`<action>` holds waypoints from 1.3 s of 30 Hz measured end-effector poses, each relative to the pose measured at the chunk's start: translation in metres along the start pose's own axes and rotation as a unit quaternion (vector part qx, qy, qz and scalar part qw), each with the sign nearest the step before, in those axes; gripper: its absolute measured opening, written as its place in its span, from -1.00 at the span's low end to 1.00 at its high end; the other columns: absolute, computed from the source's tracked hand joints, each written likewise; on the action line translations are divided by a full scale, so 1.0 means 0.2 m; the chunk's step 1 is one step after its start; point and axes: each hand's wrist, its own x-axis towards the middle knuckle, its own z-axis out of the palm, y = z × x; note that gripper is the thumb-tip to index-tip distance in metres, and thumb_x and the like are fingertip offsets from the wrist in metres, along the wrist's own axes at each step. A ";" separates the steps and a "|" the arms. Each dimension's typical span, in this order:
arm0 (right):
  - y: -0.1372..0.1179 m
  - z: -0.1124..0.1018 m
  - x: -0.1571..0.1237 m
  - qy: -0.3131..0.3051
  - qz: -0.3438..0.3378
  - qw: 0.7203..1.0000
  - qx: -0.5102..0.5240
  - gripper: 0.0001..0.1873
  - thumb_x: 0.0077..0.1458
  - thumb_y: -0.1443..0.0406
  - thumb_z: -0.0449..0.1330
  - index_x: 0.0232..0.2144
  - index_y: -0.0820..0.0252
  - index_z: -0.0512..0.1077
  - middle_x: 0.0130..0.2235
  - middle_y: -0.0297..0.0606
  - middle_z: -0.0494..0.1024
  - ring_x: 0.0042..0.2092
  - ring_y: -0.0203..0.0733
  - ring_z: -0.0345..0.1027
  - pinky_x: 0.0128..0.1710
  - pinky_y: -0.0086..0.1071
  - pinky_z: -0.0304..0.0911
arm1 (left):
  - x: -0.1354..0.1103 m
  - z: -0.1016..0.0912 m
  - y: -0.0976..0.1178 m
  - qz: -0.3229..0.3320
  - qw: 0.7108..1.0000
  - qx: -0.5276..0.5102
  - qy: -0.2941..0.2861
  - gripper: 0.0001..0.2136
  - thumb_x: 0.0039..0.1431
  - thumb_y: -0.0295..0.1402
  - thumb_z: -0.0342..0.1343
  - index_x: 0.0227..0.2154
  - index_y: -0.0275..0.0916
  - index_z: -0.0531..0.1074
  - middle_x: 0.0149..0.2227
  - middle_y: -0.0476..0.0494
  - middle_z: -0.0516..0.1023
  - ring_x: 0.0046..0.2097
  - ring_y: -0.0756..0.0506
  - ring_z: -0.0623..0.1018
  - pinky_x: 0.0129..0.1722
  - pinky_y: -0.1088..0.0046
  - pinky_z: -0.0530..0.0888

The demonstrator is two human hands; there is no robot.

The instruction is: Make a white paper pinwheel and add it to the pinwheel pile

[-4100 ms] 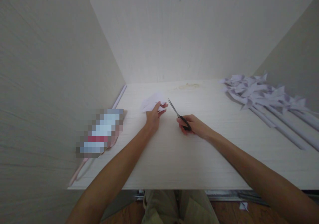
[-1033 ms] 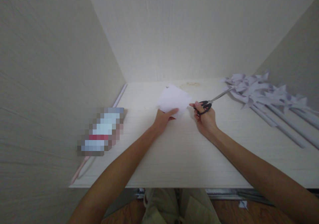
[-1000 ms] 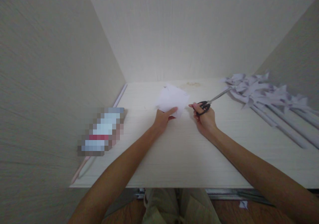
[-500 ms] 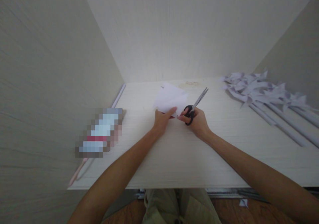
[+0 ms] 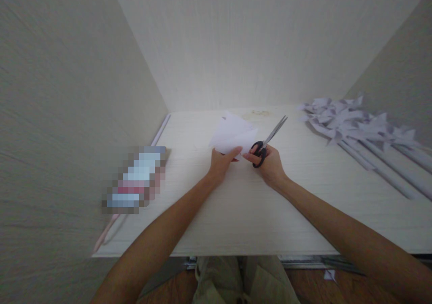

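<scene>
Roughly at the middle of the counter [image 5: 236, 214], a white paper sheet [image 5: 234, 133] is held by the left hand [image 5: 221, 163], which is closed on the sheet's near edge, thumb laid on top and fingers tucked beneath. The sheet extends away from that hand, toward the back wall, with its far corners lifted a little off the counter; whether it is folded double or is a single layer cannot be told from this view. The right hand [image 5: 270, 165] is wrapped around the black handles of the scissors [image 5: 270, 139], fingers through the loops. The long axis of the scissors runs from the handles, just beside the sheet's near right corner, up and out to the right, so the blade tips are pointed away from the sheet rather than at it. The blades appear closed or nearly so. The sheet lies directly to the left of the scissor handles, and the two hands are set close together, almost touching at the sheet's near corner. The left hand is the one on the sheet; the right hand is beside it but only the forefinger tip is seen close to the paper edge. Well apart on the right of the counter, a pile of pale paper pinwheels [image 5: 351, 124] on rolled sticks is laid out. On the left of the counter a pixelated object [image 5: 135, 184] is seen, with a thin pale rod [image 5: 162, 130] lying along the left wall.
</scene>
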 end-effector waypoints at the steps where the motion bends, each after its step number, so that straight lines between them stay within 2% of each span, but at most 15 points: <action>1: 0.00 0.00 0.00 -0.001 0.003 1.000 -0.002 -0.65 -0.43 0.20 0.33 -0.61 0.20 0.25 -0.58 -0.46 0.30 -0.57 -0.45 0.09 -0.59 -0.49 0.02 | 0.00 0.00 0.00 0.000 1.000 0.000 -0.001 -0.70 -0.27 -0.28 0.21 -0.39 -0.31 0.44 -0.34 -0.15 0.52 -0.40 -0.01 0.47 -0.54 0.56 0.42; 12: 0.02 -0.01 0.01 0.000 -0.002 1.000 -0.017 -0.65 -0.41 0.19 0.32 -0.62 0.19 0.23 -0.63 -0.49 0.23 -0.59 -0.45 0.04 -0.63 -0.50 -0.06 | -0.01 0.00 0.00 0.007 0.999 0.019 -0.025 -0.68 -0.29 -0.27 0.23 -0.40 -0.31 0.46 -0.37 -0.17 0.53 -0.43 -0.04 0.48 -0.56 0.51 0.43; 16: -0.01 -0.01 0.00 0.003 -0.009 0.999 -0.052 -0.67 -0.37 0.17 0.31 -0.62 0.21 0.26 -0.63 -0.47 0.26 -0.60 -0.45 0.05 -0.63 -0.51 -0.04 | 0.01 0.00 -0.01 0.005 1.000 0.009 0.019 -0.70 -0.32 -0.30 0.24 -0.43 -0.34 0.44 -0.40 -0.16 0.52 -0.46 -0.01 0.47 -0.56 0.52 0.43; 18: -0.03 0.00 -0.01 -0.034 0.009 0.996 -0.081 -0.68 -0.31 0.13 0.27 -0.61 0.22 0.28 -0.63 -0.43 0.31 -0.61 -0.45 0.05 -0.65 -0.50 -0.03 | 0.04 -0.03 -0.01 0.003 0.997 -0.027 0.068 -0.69 -0.32 -0.32 0.24 -0.42 -0.33 0.42 -0.38 -0.15 0.51 -0.44 0.00 0.47 -0.55 0.54 0.43; 21: -0.06 0.00 -0.03 -0.137 0.082 0.984 -0.083 -0.62 -0.16 0.01 0.13 -0.58 0.23 0.29 -0.60 -0.33 0.41 -0.65 -0.43 0.09 -0.69 -0.49 -0.01 | 0.10 -0.08 0.00 0.003 0.984 -0.112 0.136 -0.72 -0.27 -0.38 0.21 -0.39 -0.32 0.38 -0.33 -0.13 0.50 -0.40 0.02 0.49 -0.53 0.57 0.42; 24: -0.09 0.01 -0.04 -0.230 0.146 0.957 -0.104 -0.54 -0.10 -0.07 0.02 -0.61 0.22 0.26 -0.64 -0.31 0.41 -0.70 -0.42 0.07 -0.76 -0.50 -0.07 | 0.13 -0.13 0.02 0.008 0.971 -0.178 0.157 -0.77 -0.21 -0.45 0.17 -0.39 -0.31 0.36 -0.33 -0.10 0.49 -0.40 0.03 0.51 -0.51 0.60 0.41; 27: -0.12 0.01 -0.06 -0.292 0.155 0.925 -0.189 -0.51 -0.13 -0.09 0.03 -0.70 0.22 0.21 -0.73 -0.35 0.33 -0.75 -0.46 -0.03 -0.78 -0.51 -0.18 | 0.13 -0.14 0.04 0.009 0.965 -0.210 0.157 -0.79 -0.19 -0.49 0.15 -0.40 -0.32 0.36 -0.38 -0.05 0.48 -0.43 0.04 0.51 -0.52 0.62 0.40; 33: -0.14 0.01 -0.05 -0.330 0.153 0.884 -0.294 -0.47 -0.13 -0.09 0.03 -0.79 0.22 0.18 -0.78 -0.37 0.26 -0.73 -0.46 -0.03 -0.71 -0.48 -0.13 | 0.11 -0.10 0.05 0.001 0.962 -0.226 0.152 -0.81 -0.21 -0.52 0.15 -0.43 -0.32 0.35 -0.46 -0.01 0.47 -0.51 0.04 0.50 -0.53 0.59 0.40; 39: -0.15 0.01 -0.05 -0.321 0.141 0.878 -0.326 -0.45 -0.11 -0.09 0.00 -0.81 0.22 0.17 -0.77 -0.36 0.25 -0.71 -0.45 -0.03 -0.67 -0.46 -0.11 | 0.11 -0.10 0.04 0.006 0.963 -0.226 0.143 -0.80 -0.22 -0.51 0.17 -0.43 -0.33 0.35 -0.48 0.00 0.47 -0.53 0.05 0.50 -0.54 0.58 0.39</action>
